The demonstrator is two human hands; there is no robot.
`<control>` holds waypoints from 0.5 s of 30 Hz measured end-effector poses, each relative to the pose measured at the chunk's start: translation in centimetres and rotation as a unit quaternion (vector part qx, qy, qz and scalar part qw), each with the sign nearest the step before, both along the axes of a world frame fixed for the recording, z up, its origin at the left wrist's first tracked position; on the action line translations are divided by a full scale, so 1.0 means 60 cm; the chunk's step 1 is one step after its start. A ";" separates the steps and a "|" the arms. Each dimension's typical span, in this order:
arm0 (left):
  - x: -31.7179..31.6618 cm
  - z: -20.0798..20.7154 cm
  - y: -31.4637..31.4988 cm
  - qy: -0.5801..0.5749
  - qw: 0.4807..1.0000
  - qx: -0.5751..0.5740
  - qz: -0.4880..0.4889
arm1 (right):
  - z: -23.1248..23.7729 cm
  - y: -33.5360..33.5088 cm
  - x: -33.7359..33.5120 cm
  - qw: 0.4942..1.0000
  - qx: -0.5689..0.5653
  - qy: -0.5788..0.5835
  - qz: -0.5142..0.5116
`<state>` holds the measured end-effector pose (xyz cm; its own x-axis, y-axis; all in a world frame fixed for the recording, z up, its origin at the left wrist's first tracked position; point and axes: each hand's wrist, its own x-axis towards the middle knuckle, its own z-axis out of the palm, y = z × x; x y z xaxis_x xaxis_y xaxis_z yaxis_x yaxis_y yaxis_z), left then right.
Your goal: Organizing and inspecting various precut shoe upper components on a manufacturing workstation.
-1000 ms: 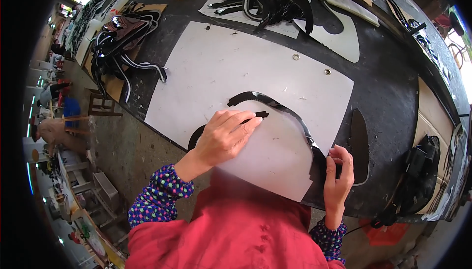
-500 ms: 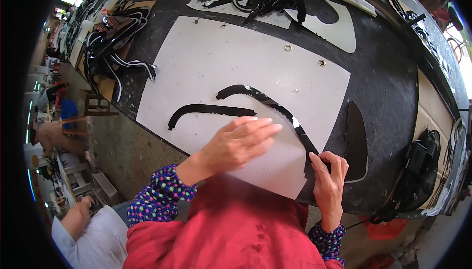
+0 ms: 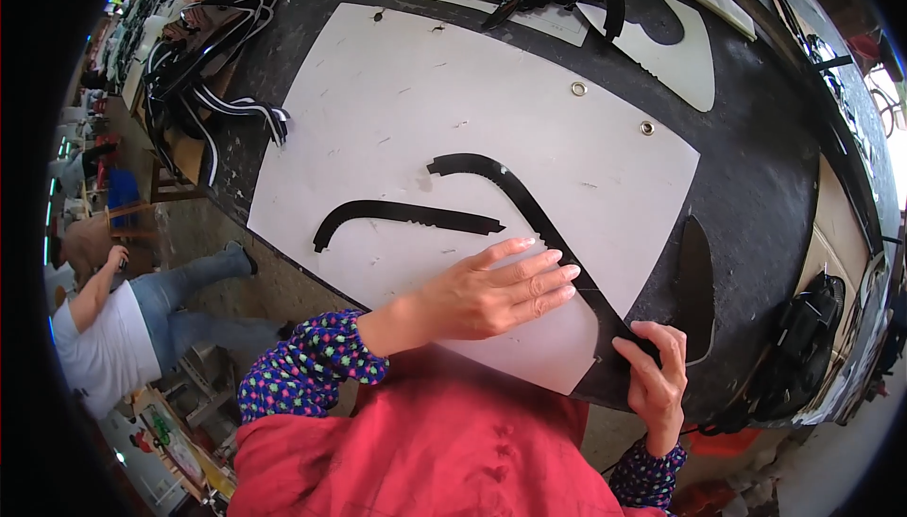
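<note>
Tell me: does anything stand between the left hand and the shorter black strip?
Nothing visible: only white sheet shows between the left hand and the shorter black strip. The longer strip lies outside that gap.

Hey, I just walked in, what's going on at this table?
A person's left hand is spread, palm down, over a pale sheet on a dark table, beside a long curved black strip. The right hand is by that strip's lower end; whether it grips it is unclear. A shorter black strip lies to the left, with neither hand on it.
</note>
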<state>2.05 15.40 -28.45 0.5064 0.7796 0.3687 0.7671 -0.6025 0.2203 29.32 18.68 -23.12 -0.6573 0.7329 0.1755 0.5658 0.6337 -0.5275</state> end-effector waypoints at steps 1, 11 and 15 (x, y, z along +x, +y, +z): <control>0.000 0.002 0.002 -0.002 1.000 -0.001 -0.001 | 0.007 0.008 -0.018 0.999 0.004 0.028 -0.020; -0.020 0.010 0.007 -0.040 0.999 0.019 -0.026 | -0.059 0.081 -0.211 0.970 0.171 -0.124 -0.117; -0.012 0.004 0.006 -0.110 0.993 0.032 -0.019 | -0.075 0.078 -0.210 0.966 0.186 -0.124 -0.128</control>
